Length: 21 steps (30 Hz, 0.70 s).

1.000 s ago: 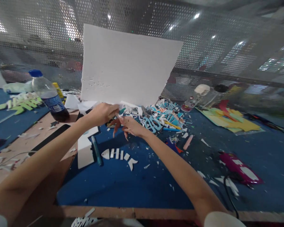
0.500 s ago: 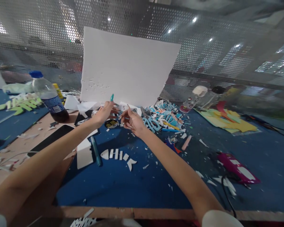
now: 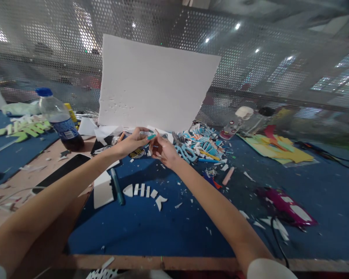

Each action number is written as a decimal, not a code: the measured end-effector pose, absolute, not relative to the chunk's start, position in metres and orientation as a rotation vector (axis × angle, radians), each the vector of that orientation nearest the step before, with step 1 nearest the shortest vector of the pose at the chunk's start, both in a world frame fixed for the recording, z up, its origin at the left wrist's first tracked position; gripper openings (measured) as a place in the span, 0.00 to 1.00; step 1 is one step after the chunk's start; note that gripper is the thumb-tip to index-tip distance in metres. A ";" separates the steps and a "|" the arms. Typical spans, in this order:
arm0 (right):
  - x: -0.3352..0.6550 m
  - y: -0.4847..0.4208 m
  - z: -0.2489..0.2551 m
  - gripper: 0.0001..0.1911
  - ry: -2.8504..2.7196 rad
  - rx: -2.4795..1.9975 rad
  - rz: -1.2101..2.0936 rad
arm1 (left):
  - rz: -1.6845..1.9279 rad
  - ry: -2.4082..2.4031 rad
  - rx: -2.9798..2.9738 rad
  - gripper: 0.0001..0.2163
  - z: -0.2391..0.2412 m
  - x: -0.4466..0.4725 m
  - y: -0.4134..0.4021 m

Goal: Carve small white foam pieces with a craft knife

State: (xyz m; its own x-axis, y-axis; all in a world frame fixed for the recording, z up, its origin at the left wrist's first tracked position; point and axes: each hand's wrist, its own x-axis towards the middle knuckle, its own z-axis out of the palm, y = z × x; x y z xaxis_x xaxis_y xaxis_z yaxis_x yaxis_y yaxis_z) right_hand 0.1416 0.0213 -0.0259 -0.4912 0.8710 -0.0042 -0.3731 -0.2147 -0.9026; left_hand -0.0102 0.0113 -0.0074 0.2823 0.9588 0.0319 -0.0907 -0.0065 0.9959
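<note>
My left hand (image 3: 136, 140) is closed on a slim teal-ended tool (image 3: 151, 136), perhaps a pen; most of it is hidden by the fingers. Close against it, my right hand (image 3: 163, 150) has its fingers curled together, and what lies in them I cannot make out. Both hands are raised over the far middle of the blue table mat (image 3: 180, 228). Nearer me, several white foam pieces (image 3: 145, 191) lie in a curved fish-skeleton row with a head and a tail. A teal marker (image 3: 117, 186) rests left of them, beside a white foam sheet (image 3: 103, 190).
A large white board (image 3: 159, 85) stands at the back. Behind my right hand are blue-handled scissors (image 3: 187, 154) and a heap of scraps (image 3: 205, 137). A cola bottle (image 3: 62, 122) and a black phone (image 3: 61, 170) are left; a magenta corded device (image 3: 289, 205) lies right.
My left hand has turned and moved right, up against the right hand. The teal end, upright before, now tilts toward the right fingers. My right hand has hardly moved.
</note>
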 end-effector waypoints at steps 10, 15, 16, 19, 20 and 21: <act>0.147 0.029 -0.022 0.20 -0.939 -0.877 1.757 | 1.049 0.916 1.228 0.17 0.010 -0.027 0.006; 0.146 0.031 -0.027 0.18 -0.914 -0.928 1.616 | 1.122 1.040 1.284 0.11 0.011 -0.026 0.009; 0.147 0.031 -0.028 0.17 -0.916 -0.929 1.582 | 1.123 1.067 1.313 0.11 0.011 -0.026 0.010; 0.147 0.034 -0.029 0.15 -0.879 -0.917 1.520 | 1.136 1.131 1.353 0.11 0.012 -0.026 0.012; 0.148 0.035 -0.029 0.14 -0.847 -0.904 1.519 | 1.148 1.148 1.345 0.11 0.012 -0.027 0.013; 0.149 0.036 -0.028 0.14 -0.814 -0.884 1.527 | 1.158 1.165 1.333 0.10 0.011 -0.027 0.014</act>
